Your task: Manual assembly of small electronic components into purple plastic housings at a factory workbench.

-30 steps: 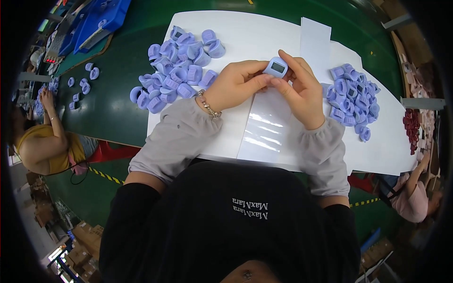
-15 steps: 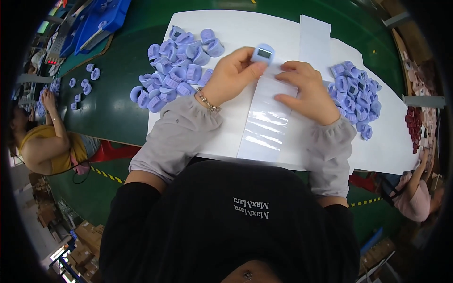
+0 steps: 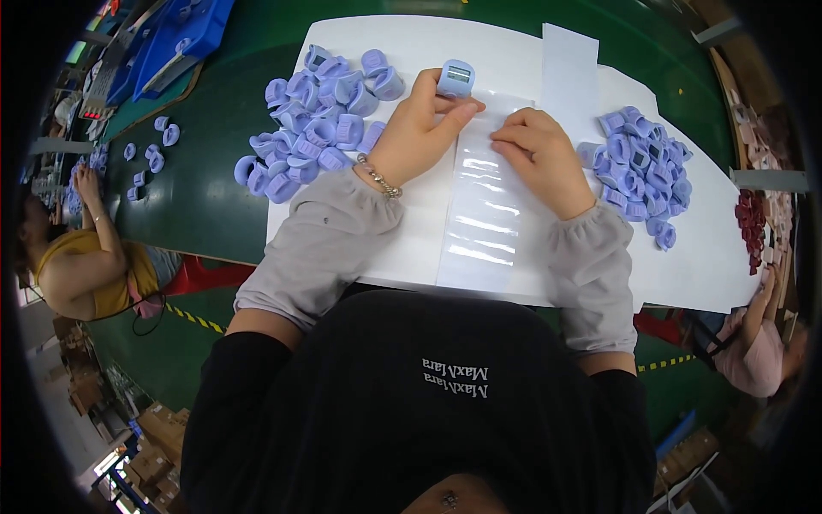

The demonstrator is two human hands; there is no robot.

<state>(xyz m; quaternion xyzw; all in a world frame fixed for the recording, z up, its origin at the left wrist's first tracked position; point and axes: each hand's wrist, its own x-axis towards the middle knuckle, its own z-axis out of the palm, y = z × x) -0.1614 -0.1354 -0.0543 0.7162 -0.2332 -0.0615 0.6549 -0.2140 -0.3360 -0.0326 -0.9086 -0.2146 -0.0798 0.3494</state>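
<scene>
My left hand point(image 3: 419, 120) is closed around a small light-blue device with a little display point(image 3: 456, 78), its screen facing up. To the right, my right hand point(image 3: 544, 158) has thumb and forefinger pinched together; whatever is between the fingertips is too small to make out. Below and between the hands lies a long strip of glossy clear film point(image 3: 481, 214) with several shiny bands across it. A pile of lavender-blue ring-shaped pieces point(image 3: 321, 128) sits to the left of my left hand. Another pile of such pieces point(image 3: 642, 163) is right of my right hand.
White sheeting point(image 3: 402, 248) covers the green table point(image 3: 205, 188). A white paper sheet point(image 3: 569, 73) lies at the back. Blue trays point(image 3: 193, 47) stand far left. Small dark red pieces point(image 3: 751, 224) lie far right. One person point(image 3: 86, 257) sits left, another point(image 3: 747, 347) right.
My left hand has moved slightly left and away from me, tilting the device's display up. My right hand has shifted a little, and its spread fingers have come together into a pinch.
</scene>
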